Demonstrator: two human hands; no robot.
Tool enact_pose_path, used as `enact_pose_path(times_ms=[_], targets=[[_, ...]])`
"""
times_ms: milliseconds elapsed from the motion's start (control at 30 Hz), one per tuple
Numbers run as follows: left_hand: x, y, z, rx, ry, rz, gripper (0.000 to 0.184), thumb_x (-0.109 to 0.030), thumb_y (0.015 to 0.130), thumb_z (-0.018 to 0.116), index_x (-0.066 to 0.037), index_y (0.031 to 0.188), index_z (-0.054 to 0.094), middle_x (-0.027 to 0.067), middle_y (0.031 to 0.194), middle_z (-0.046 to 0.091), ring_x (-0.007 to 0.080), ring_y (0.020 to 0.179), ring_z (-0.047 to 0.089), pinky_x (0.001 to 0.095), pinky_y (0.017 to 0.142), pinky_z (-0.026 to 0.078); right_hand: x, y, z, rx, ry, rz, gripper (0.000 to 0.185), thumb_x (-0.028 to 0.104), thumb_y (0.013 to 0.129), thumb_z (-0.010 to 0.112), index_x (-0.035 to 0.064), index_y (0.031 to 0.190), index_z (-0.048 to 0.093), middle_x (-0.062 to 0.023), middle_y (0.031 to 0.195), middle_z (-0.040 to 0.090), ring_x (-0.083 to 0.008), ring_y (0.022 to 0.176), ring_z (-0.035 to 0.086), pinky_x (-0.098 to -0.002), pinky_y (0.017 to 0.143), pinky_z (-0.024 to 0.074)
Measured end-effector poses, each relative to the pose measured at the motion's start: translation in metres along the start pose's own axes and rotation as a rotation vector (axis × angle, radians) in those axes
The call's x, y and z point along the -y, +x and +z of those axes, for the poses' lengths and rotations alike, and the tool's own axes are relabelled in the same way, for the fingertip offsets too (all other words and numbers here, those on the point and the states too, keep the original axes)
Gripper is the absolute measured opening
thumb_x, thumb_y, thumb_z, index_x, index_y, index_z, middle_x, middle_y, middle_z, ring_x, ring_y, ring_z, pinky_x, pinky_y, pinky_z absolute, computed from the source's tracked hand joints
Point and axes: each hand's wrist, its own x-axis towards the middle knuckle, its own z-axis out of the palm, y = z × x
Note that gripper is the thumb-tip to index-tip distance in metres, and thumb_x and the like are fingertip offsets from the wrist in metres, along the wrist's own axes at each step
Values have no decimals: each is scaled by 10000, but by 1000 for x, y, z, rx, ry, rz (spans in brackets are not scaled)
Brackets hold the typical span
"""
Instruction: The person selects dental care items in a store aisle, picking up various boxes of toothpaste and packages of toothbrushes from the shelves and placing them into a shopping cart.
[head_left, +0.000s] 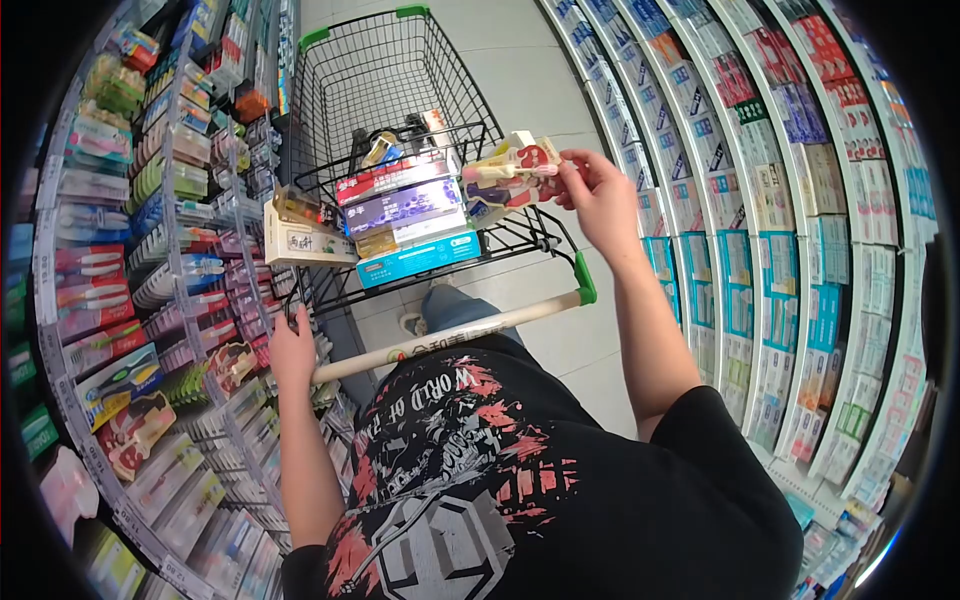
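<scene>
My right hand (602, 200) pinches the right end of a toothbrush pack (515, 172) with a red and cream printed card. The pack is held above the right side of the shopping cart's child-seat part. My left hand (292, 345) is closed at the left end of the cart handle (450, 335), on the cart's corner. Between my hands, toothpaste boxes lie stacked on the cart: a red box (390, 180), a purple box (405, 208) and a blue box (420, 260). To their left sits a cream box (305, 243) with dark lettering.
The cart's wire basket (390, 65) with green corners stretches ahead, some items near its rear. Hanging toothbrush packs (100, 295) fill the left shelf. Toothpaste boxes (780, 270) line the right shelf. Pale floor tiles (590, 400) run between them.
</scene>
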Motion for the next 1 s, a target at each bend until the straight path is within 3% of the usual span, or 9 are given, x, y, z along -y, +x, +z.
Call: enact_pose_path(times_ms=[133, 200, 300, 333, 467, 800, 900, 1000], targets=[[4, 2, 3, -10, -16, 30, 536, -497, 1041, 483, 4, 1174, 620, 275, 1057, 713, 472, 1020, 667, 535, 880, 510, -13, -2, 13, -53, -40, -13, 193, 142, 969, 685, 11, 1106, 717, -124, 783, 744, -191, 660, 743, -324, 616, 575], [3, 0, 3, -32, -5, 52, 529, -490, 1042, 486, 6, 1167, 621, 274, 1042, 715, 472, 1009, 669, 535, 875, 511, -23, 5, 22, -37, -188, -98, 199, 150, 959, 674, 23, 1105, 717, -182, 856, 752, -314, 749, 753, -400, 689, 588], [-2, -2, 0, -81, 0, 69, 513, -479, 1043, 490, 7, 1143, 624, 268, 1009, 719, 472, 984, 674, 534, 862, 514, -30, 18, 38, -29, -316, -236, 209, 165, 973, 670, 25, 1124, 711, -171, 821, 745, -268, 722, 754, -369, 683, 584], [1, 0, 2, -57, -19, 55, 511, -477, 1042, 491, 7, 1133, 625, 266, 997, 721, 472, 976, 676, 533, 856, 515, -30, 21, 43, -8, -293, -206, 214, 171, 964, 666, 26, 1114, 715, -195, 871, 747, -330, 762, 746, -406, 729, 586], [-2, -3, 2, -81, 2, 69, 505, -475, 1042, 492, 6, 1110, 628, 260, 972, 721, 470, 966, 678, 538, 845, 514, -38, 39, 62, 50, -350, -227, 216, 173, 955, 665, 27, 1106, 716, -215, 920, 747, -377, 845, 736, -434, 779, 582], [0, -1, 1, -45, 44, 36, 550, -515, 1035, 477, 7, 1138, 616, 289, 1025, 718, 483, 992, 678, 557, 856, 523, -27, 51, 62, 1, -393, -248, 211, 243, 964, 650, 75, 1071, 717, -182, 933, 749, -401, 872, 715, -490, 787, 571], [-6, -5, -2, -44, 32, 31, 551, -513, 1034, 478, 11, 1132, 619, 287, 1036, 718, 481, 1003, 676, 557, 862, 521, -30, 58, 69, 67, -442, -215, 213, 197, 962, 661, 51, 1106, 718, -193, 958, 754, -387, 885, 729, -451, 809, 576], [2, 1, 2, -31, 35, 40, 572, -518, 1031, 480, 18, 1181, 615, 293, 1038, 716, 486, 1008, 674, 555, 872, 521, -49, 70, 83, 144, -462, -232, 232, 275, 970, 650, 86, 1089, 716, -170, 925, 753, -391, 889, 717, -492, 812, 570]])
